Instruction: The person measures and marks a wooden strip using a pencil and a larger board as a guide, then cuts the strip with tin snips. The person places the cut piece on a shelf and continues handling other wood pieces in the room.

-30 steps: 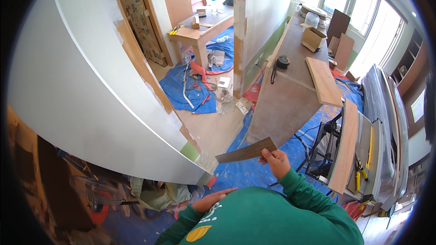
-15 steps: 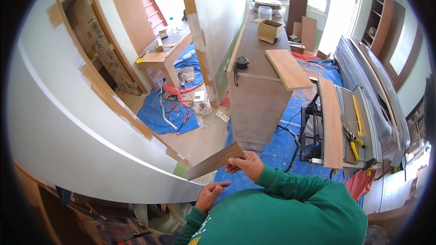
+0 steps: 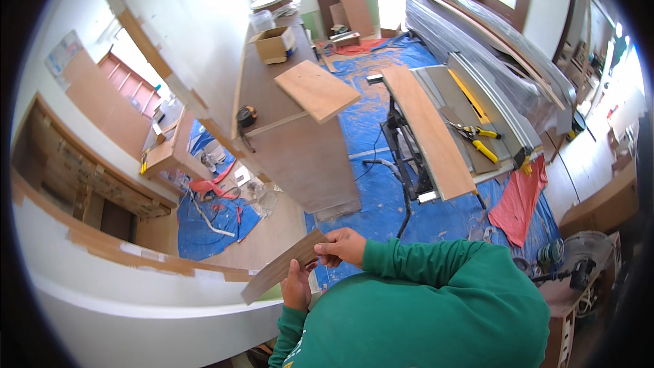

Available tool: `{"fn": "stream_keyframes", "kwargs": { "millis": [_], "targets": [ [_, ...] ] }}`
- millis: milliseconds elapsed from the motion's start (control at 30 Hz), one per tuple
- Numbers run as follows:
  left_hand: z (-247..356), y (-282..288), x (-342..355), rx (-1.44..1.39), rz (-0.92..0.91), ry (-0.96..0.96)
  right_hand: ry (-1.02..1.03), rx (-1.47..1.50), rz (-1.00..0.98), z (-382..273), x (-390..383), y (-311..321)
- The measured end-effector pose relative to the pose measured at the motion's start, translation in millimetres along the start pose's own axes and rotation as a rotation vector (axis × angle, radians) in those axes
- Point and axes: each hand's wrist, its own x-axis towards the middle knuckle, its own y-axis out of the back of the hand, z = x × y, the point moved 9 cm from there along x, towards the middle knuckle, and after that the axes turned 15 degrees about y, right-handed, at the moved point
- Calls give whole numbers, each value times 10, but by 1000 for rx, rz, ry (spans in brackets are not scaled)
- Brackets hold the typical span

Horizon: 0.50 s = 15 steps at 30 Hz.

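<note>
A thin brown wood-grain strip (image 3: pixel 278 271) is held up in front of my body, tilted with its lower left end near the white wall edge. My right hand (image 3: pixel 343 245) pinches the strip's upper right end between thumb and fingers. Lower down on the same strip, my left hand (image 3: pixel 297 289) grips its near edge, thumb across the face; its other fingers are mostly hidden. Yellow-handled snips (image 3: pixel 477 139) lie on the grey-topped work stand (image 3: pixel 501 162) to the right, beside a long plywood board (image 3: pixel 429 133).
Ahead stands a tall brown cabinet (image 3: pixel 300 163) bearing a tape measure (image 3: pixel 246 116), a cardboard box (image 3: pixel 272 45) and an overhanging plywood piece (image 3: pixel 317 90). Blue sheeting (image 3: pixel 371 215) covers the floor. Plastic-wrapped panels (image 3: pixel 470 61) lean at the right, behind a yellow bar (image 3: pixel 469 95).
My left hand has come up from below and taken hold of the strip, which the right hand was holding alone. The view has swung right, bringing the work stand nearer the middle.
</note>
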Motion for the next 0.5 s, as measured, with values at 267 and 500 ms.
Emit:
{"fn": "stream_keyframes", "kwargs": {
  "millis": [267,500],
  "targets": [
    [-36,-472,215,78,114,-28,54,-38,-30,-149,-246,746],
    [7,-1389,412,451,116,4,187,-58,-106,-445,-481,1244]
  ]
}}
